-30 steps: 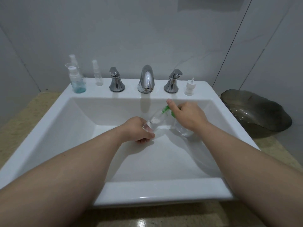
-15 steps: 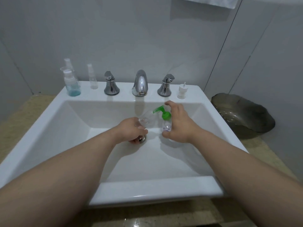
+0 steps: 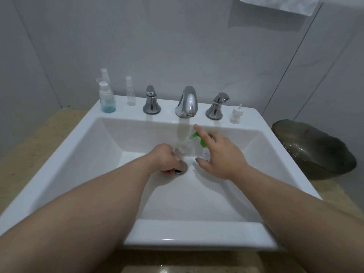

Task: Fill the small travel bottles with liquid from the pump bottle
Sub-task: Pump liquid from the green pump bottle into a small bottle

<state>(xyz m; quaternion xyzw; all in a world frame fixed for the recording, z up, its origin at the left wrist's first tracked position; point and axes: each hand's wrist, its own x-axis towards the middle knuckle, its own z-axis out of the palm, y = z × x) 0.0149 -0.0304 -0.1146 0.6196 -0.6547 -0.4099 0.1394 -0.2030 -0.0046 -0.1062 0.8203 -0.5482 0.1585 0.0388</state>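
Sink (image 3: 197,233) holds left hand (image 3: 164,159) gripping clear travel bottle (image 3: 182,150), right hand (image 3: 222,156) spread open over pump bottle (image 3: 202,143).

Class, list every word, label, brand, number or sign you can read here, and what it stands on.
No text can be read.
The clear bottle with blue liquid, the slim clear spray bottle and the white plastic cap show no print.
The clear pump bottle with the green head and the small clear travel bottle are too blurred to tell.
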